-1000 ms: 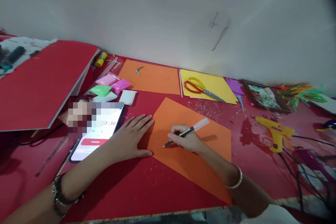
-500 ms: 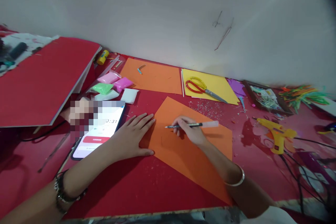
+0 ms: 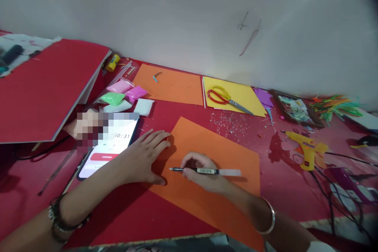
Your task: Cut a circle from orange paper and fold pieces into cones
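Observation:
An orange sheet of paper [image 3: 218,141] lies at an angle on the red table in front of me. My right hand [image 3: 201,171] grips a pen [image 3: 208,171] just over the sheet, its tip pointing left and its pale end to the right. Whether the tip touches the paper I cannot tell. My left hand [image 3: 147,159] rests with fingers spread at the sheet's left edge. A lit phone [image 3: 103,157] showing a timer lies beyond my left wrist, partly under a blurred patch.
Scissors [image 3: 230,100] lie on yellow paper [image 3: 256,106] at the back. A yellow glue gun [image 3: 307,149] with cables stands right. Small coloured packets [image 3: 118,86], a second orange sheet [image 3: 177,88] and a tray [image 3: 292,108] line the wall. A large red board [image 3: 50,90] rises at left.
My right hand has moved down and left with the pen, nearer my left hand. The orange sheet has slid slightly toward me and left.

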The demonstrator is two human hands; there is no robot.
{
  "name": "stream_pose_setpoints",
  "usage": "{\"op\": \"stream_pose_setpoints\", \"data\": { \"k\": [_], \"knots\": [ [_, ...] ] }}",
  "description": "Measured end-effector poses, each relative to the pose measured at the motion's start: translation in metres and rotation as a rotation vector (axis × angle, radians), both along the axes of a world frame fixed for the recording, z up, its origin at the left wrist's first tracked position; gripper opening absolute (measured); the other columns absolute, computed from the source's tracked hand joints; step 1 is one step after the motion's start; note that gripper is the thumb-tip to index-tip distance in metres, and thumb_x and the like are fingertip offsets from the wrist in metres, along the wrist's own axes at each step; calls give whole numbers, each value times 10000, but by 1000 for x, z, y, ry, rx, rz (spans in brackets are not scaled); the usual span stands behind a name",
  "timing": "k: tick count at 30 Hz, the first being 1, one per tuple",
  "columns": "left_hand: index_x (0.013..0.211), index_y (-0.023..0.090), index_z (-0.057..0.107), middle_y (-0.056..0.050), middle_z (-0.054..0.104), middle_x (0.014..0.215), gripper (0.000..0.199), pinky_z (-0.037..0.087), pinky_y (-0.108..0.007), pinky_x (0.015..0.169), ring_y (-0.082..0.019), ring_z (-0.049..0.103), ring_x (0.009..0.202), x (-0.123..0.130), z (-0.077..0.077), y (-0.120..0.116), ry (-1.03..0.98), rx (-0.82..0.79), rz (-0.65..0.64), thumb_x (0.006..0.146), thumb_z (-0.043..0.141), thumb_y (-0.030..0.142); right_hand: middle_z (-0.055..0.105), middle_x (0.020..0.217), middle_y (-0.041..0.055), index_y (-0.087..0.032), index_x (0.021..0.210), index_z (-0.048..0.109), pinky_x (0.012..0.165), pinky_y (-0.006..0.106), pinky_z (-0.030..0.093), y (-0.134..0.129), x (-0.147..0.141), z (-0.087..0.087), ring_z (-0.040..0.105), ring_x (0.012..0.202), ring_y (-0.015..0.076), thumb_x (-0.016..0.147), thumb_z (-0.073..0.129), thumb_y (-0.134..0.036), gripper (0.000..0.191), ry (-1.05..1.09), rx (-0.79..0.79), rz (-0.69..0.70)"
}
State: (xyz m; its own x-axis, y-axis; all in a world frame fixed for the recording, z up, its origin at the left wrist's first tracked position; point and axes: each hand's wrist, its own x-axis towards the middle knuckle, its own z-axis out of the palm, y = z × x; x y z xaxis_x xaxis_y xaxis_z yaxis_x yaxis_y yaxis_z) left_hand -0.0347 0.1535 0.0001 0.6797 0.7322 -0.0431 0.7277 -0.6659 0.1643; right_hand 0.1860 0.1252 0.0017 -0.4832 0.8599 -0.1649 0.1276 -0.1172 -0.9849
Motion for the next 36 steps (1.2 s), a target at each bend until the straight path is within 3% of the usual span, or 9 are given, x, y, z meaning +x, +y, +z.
{"op": "stream_pose_setpoints", "data": {
  "k": [5, 11, 17, 21, 26, 29, 33, 36],
  "knots": [
    [1389, 298, 152, -32, 135, 1475, 1004, 140, -442, 1060, -289, 151, 1323, -6, -3, 8, 8, -93, -86, 569, 574, 694, 540, 572, -19, -168, 721, 514, 428, 161, 363, 11, 0, 0, 482, 463, 63, 781, 511, -323, 167, 52, -58, -14],
    [1393, 296, 138, -28, 86, 1480, 997, 111, -425, 1063, -280, 94, 1336, -9, 2, 9, 57, -143, -65, 582, 524, 731, 487, 529, -39, -158, 616, 502, 430, 155, 332, 20, 2, -5, 426, 452, 53, 782, 505, -241, 185, -128, 118, 127],
    [1401, 262, 97, -16, 82, 1478, 1035, 99, -416, 1067, -267, 90, 1338, -8, 1, 8, 62, -159, -50, 582, 513, 738, 476, 550, -44, -160, 612, 489, 463, 174, 324, 22, -3, -9, 410, 495, 64, 798, 506, -291, 228, -179, 189, 202],
    [1407, 217, 43, -32, 72, 1477, 1078, 99, -408, 1068, -264, 93, 1338, -8, 1, 8, 54, -158, -43, 584, 497, 746, 471, 554, -47, -165, 627, 492, 474, 183, 306, 35, -6, -12, 405, 510, 68, 802, 503, -293, 218, -252, 271, 134],
    [1407, 176, 32, -49, 73, 1475, 1109, 88, -402, 1071, -264, 98, 1337, -7, 2, 7, 70, -167, -29, 577, 479, 760, 503, 592, -25, -172, 630, 470, 524, 198, 355, 52, -4, -13, 472, 555, 85, 828, 461, -292, 232, -229, 304, -106],
    [1407, 157, 37, -63, 77, 1473, 1122, 85, -391, 1071, -261, 101, 1337, -7, 3, 6, 75, -172, -17, 570, 474, 765, 516, 590, -20, -175, 634, 457, 505, 193, 367, 44, -3, -10, 502, 552, 90, 828, 456, -300, 231, -155, 226, -123],
    [1407, 171, 36, -60, 79, 1473, 1132, 85, -383, 1070, -257, 99, 1338, -8, 2, 6, 75, -177, -2, 556, 491, 762, 503, 581, -30, -169, 630, 481, 492, 184, 356, 22, -5, -8, 470, 531, 80, 817, 482, -291, 223, -189, 228, 128],
    [1407, 186, 18, -55, 80, 1475, 1130, 85, -383, 1070, -256, 99, 1338, -8, 1, 7, 57, -172, -6, 558, 495, 758, 474, 572, -37, -172, 636, 465, 495, 186, 344, 18, -8, -12, 457, 536, 81, 839, 453, -312, 247, -228, 257, 52]
  ]
}}
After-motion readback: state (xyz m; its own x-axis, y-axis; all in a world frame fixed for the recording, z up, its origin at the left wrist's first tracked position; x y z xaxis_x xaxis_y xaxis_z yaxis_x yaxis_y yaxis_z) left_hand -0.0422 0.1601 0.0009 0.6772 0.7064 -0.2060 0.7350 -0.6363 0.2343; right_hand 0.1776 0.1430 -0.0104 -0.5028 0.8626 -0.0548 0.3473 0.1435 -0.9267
